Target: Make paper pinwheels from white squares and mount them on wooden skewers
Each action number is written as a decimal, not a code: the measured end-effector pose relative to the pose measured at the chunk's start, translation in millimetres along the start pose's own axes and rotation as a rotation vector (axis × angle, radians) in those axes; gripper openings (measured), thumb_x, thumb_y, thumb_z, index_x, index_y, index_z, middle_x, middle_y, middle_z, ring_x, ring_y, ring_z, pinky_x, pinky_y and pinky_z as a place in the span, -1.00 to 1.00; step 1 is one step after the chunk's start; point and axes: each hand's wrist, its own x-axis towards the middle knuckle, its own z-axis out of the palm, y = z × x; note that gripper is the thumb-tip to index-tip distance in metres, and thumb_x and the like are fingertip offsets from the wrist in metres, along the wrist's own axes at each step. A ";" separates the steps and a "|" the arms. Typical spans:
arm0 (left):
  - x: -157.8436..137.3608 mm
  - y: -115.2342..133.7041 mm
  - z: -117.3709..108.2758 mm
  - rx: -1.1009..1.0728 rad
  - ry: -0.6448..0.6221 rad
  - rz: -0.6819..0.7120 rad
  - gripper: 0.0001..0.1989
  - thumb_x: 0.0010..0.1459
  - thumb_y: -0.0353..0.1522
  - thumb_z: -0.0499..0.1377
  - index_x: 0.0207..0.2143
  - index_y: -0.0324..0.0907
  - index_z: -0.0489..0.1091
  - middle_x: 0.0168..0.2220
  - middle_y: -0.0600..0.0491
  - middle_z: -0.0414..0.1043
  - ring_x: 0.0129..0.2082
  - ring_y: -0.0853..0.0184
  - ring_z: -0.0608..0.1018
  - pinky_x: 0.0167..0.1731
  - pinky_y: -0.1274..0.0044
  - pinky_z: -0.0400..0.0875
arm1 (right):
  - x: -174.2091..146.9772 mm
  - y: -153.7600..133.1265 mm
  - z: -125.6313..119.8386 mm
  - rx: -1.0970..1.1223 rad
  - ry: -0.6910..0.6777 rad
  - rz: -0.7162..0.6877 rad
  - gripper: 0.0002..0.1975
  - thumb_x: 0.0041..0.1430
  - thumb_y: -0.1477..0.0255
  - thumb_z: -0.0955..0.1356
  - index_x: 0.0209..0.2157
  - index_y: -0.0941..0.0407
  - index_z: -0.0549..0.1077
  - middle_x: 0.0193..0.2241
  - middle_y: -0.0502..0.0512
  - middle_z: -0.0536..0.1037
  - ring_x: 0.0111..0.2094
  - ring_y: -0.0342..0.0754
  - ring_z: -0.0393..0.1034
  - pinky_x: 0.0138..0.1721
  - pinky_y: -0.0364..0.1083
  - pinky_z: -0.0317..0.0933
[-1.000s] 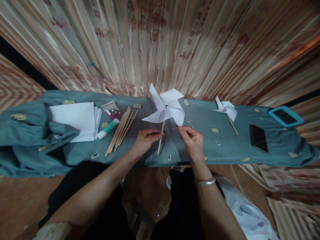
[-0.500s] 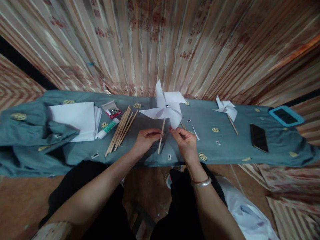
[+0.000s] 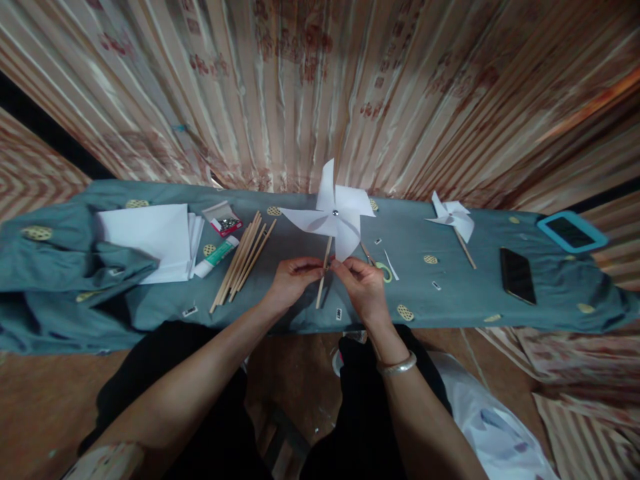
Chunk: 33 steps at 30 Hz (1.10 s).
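A white paper pinwheel [image 3: 345, 227] with a round silver pin at its centre stands upright on a thin wooden stick [image 3: 323, 287]. My left hand [image 3: 295, 280] pinches that stick below the blades, fingers closed. From the other side, my right hand [image 3: 363, 283] is closed in a pinch, its fingertips at the stick and just under the lowest blade. Whether they grip stick or paper is hard to make out. Scissors with pale green handles [image 3: 384, 272] lie partly behind my right hand, beside a thin white paper strip [image 3: 391, 265].
Left on the green cloth [image 3: 165, 303] are white paper sheets [image 3: 145, 233], a glue tube [image 3: 217, 257], a red box of pins [image 3: 223, 220] and several wooden sticks [image 3: 240, 263]. A smaller pinwheel [image 3: 454, 217], a black phone [image 3: 518, 275] and a blue-framed tablet [image 3: 573, 231] lie right.
My right hand has moved left, bringing its fingertips from the lower blade's tip to the stick. The blades have turned slightly clockwise. More of the scissors shows. My left hand has stayed put.
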 end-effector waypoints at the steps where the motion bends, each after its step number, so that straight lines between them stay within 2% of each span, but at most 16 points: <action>1: 0.0 0.0 0.1 -0.003 -0.002 0.000 -0.70 -0.36 -0.26 0.44 -0.49 -0.21 0.57 -0.45 0.04 0.58 -0.39 0.29 0.56 -0.19 0.43 0.45 | 0.0 0.2 0.4 0.005 -0.002 -0.002 -0.70 0.04 0.21 0.39 -0.62 0.10 0.44 -0.61 -0.05 0.40 -0.51 -0.15 0.23 -0.43 -0.15 0.15; 6: -0.8 1.2 0.1 -0.012 -0.024 0.004 -0.73 -0.33 -0.29 0.43 -0.49 -0.21 0.57 -0.45 0.04 0.59 -0.38 0.28 0.57 -0.18 0.43 0.45 | -0.2 1.0 3.4 0.041 -0.015 -0.004 -0.71 0.03 0.24 0.41 -0.63 0.11 0.44 -0.61 -0.06 0.40 -0.51 -0.16 0.23 -0.42 -0.15 0.15; 12: -1.4 4.0 -0.3 -0.021 -0.021 0.005 -0.74 -0.33 -0.29 0.42 -0.50 -0.21 0.57 -0.46 0.04 0.59 -0.37 0.27 0.57 -0.19 0.44 0.45 | -0.5 -0.1 2.7 -0.018 -0.020 -0.036 -0.70 0.07 0.24 0.40 -0.63 0.10 0.45 -0.61 -0.05 0.42 -0.51 -0.15 0.27 -0.39 -0.14 0.19; 16: -0.4 5.4 -1.5 0.006 -0.014 0.025 -0.73 -0.31 -0.27 0.42 -0.49 -0.21 0.57 -0.44 0.03 0.59 -0.36 0.27 0.57 -0.19 0.44 0.44 | -2.9 0.3 -0.4 -0.047 -0.036 -0.055 -0.76 0.07 0.23 0.42 -0.54 0.09 0.54 -0.42 0.06 0.60 -0.37 -0.07 0.44 -0.28 -0.11 0.29; 20: 0.6 8.5 -2.0 0.005 -0.004 0.041 -0.76 -0.29 -0.28 0.39 -0.49 -0.20 0.57 -0.45 0.05 0.58 -0.39 0.30 0.55 -0.23 0.48 0.42 | -8.1 2.5 -0.9 -0.121 -0.150 -0.054 -0.80 0.06 0.22 0.44 -0.44 0.06 0.59 -0.31 0.10 0.65 -0.27 -0.01 0.50 -0.19 -0.06 0.34; 25: -0.5 13.0 -2.0 -0.016 0.006 0.044 -0.77 -0.28 -0.29 0.38 -0.49 -0.20 0.57 -0.48 0.05 0.58 -0.43 0.32 0.54 -0.30 0.50 0.43 | -12.9 7.3 2.2 -0.179 -0.226 -0.074 -0.81 0.06 0.23 0.44 -0.40 0.06 0.60 -0.36 0.08 0.66 -0.31 0.00 0.51 -0.21 -0.04 0.36; 33: -1.2 9.5 -1.7 -0.061 -0.005 0.021 -0.76 -0.31 -0.32 0.39 -0.48 -0.22 0.57 -0.50 0.07 0.58 -0.46 0.35 0.54 -0.31 0.51 0.42 | -14.7 19.3 6.2 -0.218 -0.200 -0.042 -0.85 0.05 0.29 0.42 -0.44 0.06 0.59 -0.42 0.07 0.65 -0.40 -0.01 0.51 -0.25 -0.04 0.34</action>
